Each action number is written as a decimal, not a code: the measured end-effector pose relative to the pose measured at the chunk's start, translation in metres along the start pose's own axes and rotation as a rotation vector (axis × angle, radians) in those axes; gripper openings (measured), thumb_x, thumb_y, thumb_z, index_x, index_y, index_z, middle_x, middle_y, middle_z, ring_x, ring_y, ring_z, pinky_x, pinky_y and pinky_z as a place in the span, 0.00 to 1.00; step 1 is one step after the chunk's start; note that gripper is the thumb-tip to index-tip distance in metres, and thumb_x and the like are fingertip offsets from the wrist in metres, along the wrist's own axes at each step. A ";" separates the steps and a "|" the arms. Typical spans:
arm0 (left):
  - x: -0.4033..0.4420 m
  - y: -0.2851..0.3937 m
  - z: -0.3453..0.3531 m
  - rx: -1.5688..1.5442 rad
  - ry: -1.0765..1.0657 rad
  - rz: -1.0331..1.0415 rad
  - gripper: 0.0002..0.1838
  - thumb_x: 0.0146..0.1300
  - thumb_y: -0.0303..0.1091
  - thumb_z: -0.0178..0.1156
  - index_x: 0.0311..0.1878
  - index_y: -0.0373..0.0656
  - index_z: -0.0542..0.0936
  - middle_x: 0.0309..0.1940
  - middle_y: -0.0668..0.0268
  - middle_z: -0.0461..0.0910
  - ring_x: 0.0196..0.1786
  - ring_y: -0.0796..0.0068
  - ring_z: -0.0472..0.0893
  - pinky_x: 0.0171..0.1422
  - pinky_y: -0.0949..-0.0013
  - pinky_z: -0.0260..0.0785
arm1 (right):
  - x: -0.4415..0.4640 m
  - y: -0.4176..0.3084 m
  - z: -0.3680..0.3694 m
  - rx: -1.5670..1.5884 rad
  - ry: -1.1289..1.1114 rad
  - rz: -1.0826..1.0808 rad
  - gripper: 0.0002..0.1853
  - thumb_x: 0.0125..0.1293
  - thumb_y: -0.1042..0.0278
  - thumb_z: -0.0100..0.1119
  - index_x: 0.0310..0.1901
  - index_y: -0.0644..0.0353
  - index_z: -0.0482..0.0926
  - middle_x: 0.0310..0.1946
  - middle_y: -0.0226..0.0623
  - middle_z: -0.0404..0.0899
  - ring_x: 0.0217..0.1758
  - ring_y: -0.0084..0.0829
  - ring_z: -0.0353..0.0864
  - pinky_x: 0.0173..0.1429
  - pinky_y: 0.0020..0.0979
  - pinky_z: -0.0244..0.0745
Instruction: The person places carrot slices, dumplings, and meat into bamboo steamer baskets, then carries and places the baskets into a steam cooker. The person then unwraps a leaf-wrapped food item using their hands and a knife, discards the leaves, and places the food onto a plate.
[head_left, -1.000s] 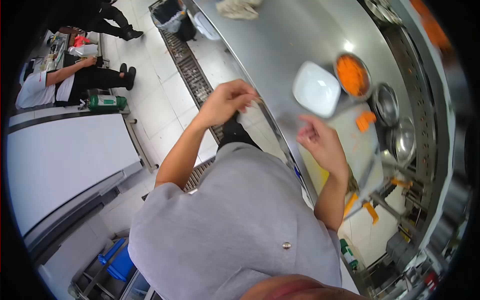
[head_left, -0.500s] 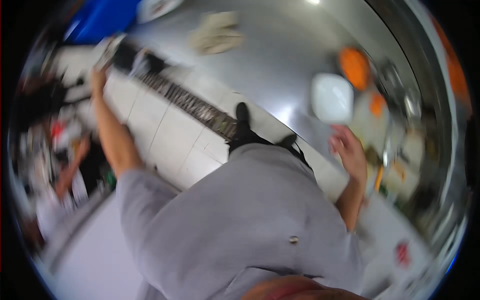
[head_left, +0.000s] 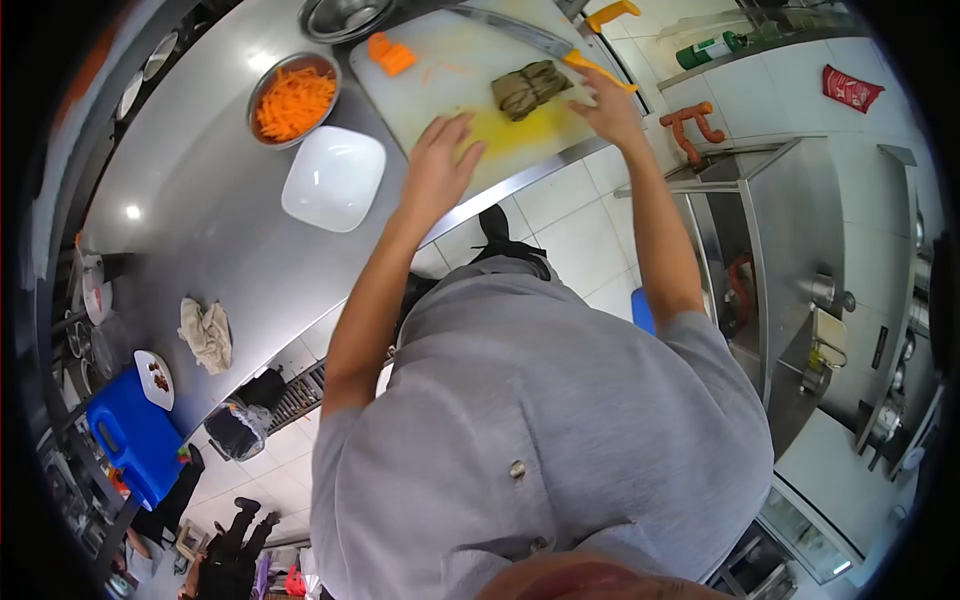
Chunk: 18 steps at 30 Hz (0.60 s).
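Observation:
My left hand [head_left: 440, 168] is over the near left edge of the white cutting board [head_left: 400, 95], fingers apart, holding nothing. On the board's right side, my right hand [head_left: 605, 108] has its fingers spread just below the yellow handle [head_left: 598, 72] of a long knife [head_left: 520, 33]; whether they touch it is unclear. Between the hands lies a folded, dark green leaf-wrapped bundle [head_left: 529, 90]. Orange carrot pieces [head_left: 390, 55] sit at the board's upper left. Yellow liquid stains the board near its front edge.
Left of the board stand a metal bowl of shredded carrot [head_left: 295, 103] and a white square bowl [head_left: 333, 179]. A cloth [head_left: 205, 335], a small plate [head_left: 154, 380] and a blue board [head_left: 135, 440] are farther left. Two other people are at the lower left.
The view has swung round to the cutting board. Both hands are now over it; my left hand, earlier stretched far out to the left, has come in beside the bundle.

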<state>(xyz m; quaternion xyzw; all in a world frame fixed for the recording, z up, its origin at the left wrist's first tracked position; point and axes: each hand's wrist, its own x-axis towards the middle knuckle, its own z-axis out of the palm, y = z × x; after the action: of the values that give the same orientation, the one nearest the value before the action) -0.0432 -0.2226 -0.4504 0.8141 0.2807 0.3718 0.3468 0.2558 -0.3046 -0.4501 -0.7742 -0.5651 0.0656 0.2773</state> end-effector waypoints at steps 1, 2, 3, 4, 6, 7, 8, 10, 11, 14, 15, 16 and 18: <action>0.018 -0.009 0.038 0.095 0.036 0.105 0.22 0.58 0.33 0.70 0.55 0.35 0.80 0.38 0.54 0.81 0.42 0.52 0.82 0.51 0.60 0.74 | 0.008 0.014 0.020 0.079 0.056 -0.204 0.29 0.56 0.56 0.72 0.57 0.58 0.78 0.48 0.47 0.84 0.53 0.45 0.82 0.58 0.42 0.75; 0.030 -0.014 0.065 0.110 0.025 0.111 0.22 0.58 0.33 0.70 0.55 0.35 0.80 0.38 0.54 0.81 0.42 0.52 0.82 0.51 0.60 0.74 | 0.016 0.023 0.031 0.143 0.014 -0.184 0.29 0.56 0.54 0.72 0.57 0.59 0.78 0.49 0.48 0.83 0.54 0.47 0.81 0.58 0.43 0.74; 0.044 -0.015 0.085 0.177 0.021 0.096 0.24 0.57 0.35 0.71 0.56 0.35 0.79 0.40 0.53 0.81 0.44 0.51 0.82 0.51 0.58 0.74 | 0.026 0.025 0.036 0.206 -0.028 -0.174 0.30 0.56 0.51 0.72 0.57 0.59 0.78 0.51 0.49 0.82 0.55 0.49 0.80 0.59 0.44 0.73; 0.054 -0.018 0.098 0.220 0.017 0.092 0.26 0.57 0.36 0.71 0.56 0.35 0.79 0.41 0.52 0.81 0.45 0.50 0.81 0.51 0.57 0.74 | 0.036 0.029 0.037 0.223 -0.019 -0.177 0.30 0.56 0.51 0.72 0.57 0.59 0.78 0.51 0.49 0.82 0.55 0.49 0.80 0.59 0.44 0.73; 0.075 -0.022 0.110 0.268 0.037 0.036 0.25 0.57 0.37 0.71 0.56 0.35 0.79 0.42 0.51 0.82 0.44 0.50 0.82 0.50 0.58 0.75 | 0.058 0.030 0.028 0.140 -0.200 -0.118 0.30 0.59 0.45 0.69 0.55 0.61 0.78 0.47 0.49 0.83 0.53 0.50 0.81 0.57 0.44 0.74; 0.079 -0.025 0.109 0.273 0.052 -0.021 0.24 0.58 0.37 0.71 0.55 0.35 0.80 0.42 0.50 0.83 0.42 0.50 0.83 0.49 0.59 0.75 | 0.067 0.031 0.028 0.161 -0.197 -0.113 0.30 0.59 0.45 0.69 0.55 0.61 0.78 0.47 0.49 0.83 0.53 0.50 0.81 0.57 0.44 0.74; 0.085 -0.023 0.106 0.290 0.034 -0.025 0.24 0.58 0.37 0.71 0.55 0.35 0.80 0.42 0.50 0.83 0.42 0.50 0.83 0.49 0.59 0.75 | 0.077 0.035 0.030 0.187 -0.225 -0.064 0.30 0.60 0.43 0.66 0.54 0.61 0.79 0.46 0.50 0.83 0.52 0.51 0.81 0.56 0.44 0.74; 0.103 -0.014 0.094 0.234 0.032 -0.160 0.21 0.59 0.37 0.70 0.52 0.34 0.82 0.40 0.50 0.84 0.36 0.53 0.84 0.44 0.60 0.76 | 0.092 0.039 0.037 0.179 -0.258 -0.015 0.29 0.64 0.40 0.59 0.51 0.61 0.80 0.41 0.50 0.84 0.49 0.51 0.81 0.54 0.44 0.75; 0.110 -0.015 0.093 0.247 0.041 -0.166 0.21 0.59 0.37 0.70 0.52 0.34 0.82 0.40 0.50 0.84 0.36 0.53 0.84 0.44 0.60 0.76 | 0.097 0.040 0.033 0.188 -0.264 -0.028 0.29 0.64 0.40 0.59 0.51 0.61 0.80 0.41 0.50 0.84 0.49 0.51 0.81 0.54 0.44 0.75; 0.125 -0.036 0.089 0.354 0.011 -0.150 0.26 0.58 0.40 0.71 0.56 0.34 0.80 0.38 0.51 0.86 0.35 0.58 0.86 0.43 0.62 0.77 | 0.095 0.040 0.030 0.237 -0.303 -0.109 0.25 0.64 0.47 0.62 0.51 0.61 0.80 0.44 0.51 0.83 0.52 0.51 0.80 0.56 0.45 0.75; 0.127 -0.035 0.091 0.367 0.022 -0.159 0.26 0.58 0.40 0.71 0.56 0.34 0.80 0.38 0.51 0.86 0.35 0.58 0.86 0.43 0.62 0.77 | 0.091 0.044 0.031 0.234 -0.305 -0.121 0.22 0.63 0.51 0.63 0.51 0.60 0.80 0.45 0.52 0.83 0.55 0.52 0.79 0.57 0.45 0.74; 0.127 -0.032 0.099 0.455 0.014 -0.292 0.32 0.56 0.41 0.72 0.60 0.33 0.76 0.38 0.51 0.86 0.36 0.59 0.86 0.44 0.62 0.77 | 0.085 0.048 0.033 0.232 -0.309 -0.131 0.21 0.62 0.55 0.65 0.51 0.59 0.80 0.47 0.53 0.82 0.57 0.53 0.77 0.57 0.46 0.74; 0.124 -0.029 0.110 0.555 0.017 -0.439 0.37 0.54 0.42 0.73 0.64 0.32 0.72 0.38 0.51 0.86 0.38 0.59 0.86 0.44 0.62 0.77 | 0.077 0.048 0.036 0.244 -0.266 -0.149 0.19 0.60 0.59 0.66 0.50 0.59 0.80 0.46 0.53 0.82 0.57 0.53 0.77 0.57 0.47 0.73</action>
<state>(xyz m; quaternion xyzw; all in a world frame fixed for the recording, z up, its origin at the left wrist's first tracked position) 0.1085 -0.1556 -0.4752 0.7944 0.5421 0.2050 0.1817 0.3084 -0.2318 -0.4885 -0.6753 -0.6406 0.2145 0.2959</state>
